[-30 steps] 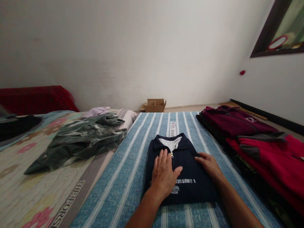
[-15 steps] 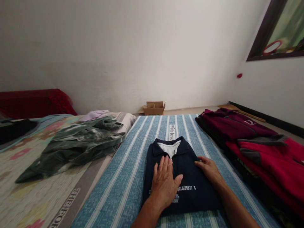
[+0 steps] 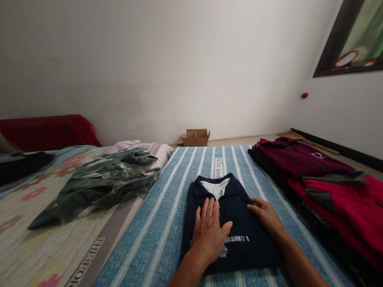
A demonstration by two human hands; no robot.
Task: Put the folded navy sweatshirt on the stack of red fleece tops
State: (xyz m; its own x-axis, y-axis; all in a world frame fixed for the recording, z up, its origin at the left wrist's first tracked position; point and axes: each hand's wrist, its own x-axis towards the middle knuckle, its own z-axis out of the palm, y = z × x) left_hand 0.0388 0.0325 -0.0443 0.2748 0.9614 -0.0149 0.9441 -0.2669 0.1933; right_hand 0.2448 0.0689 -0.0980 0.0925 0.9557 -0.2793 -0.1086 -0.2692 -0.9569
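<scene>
Folded navy pullover (image 3: 230, 223) lying centre-near on striped blue sheet (image 3: 167, 223). Left hand (image 3: 209, 233) spread flat on its front; right hand (image 3: 265, 213) open, resting at right edge. Risk: dragging palms could rumple folds, shift collar.

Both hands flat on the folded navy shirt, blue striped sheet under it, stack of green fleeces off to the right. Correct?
Not quite. In the head view the stack to the right is maroon and red, not green; the green garment lies crumpled to the left. The rest holds: left hand and right hand rest on the folded navy shirt, which lies on the blue striped sheet.
</scene>
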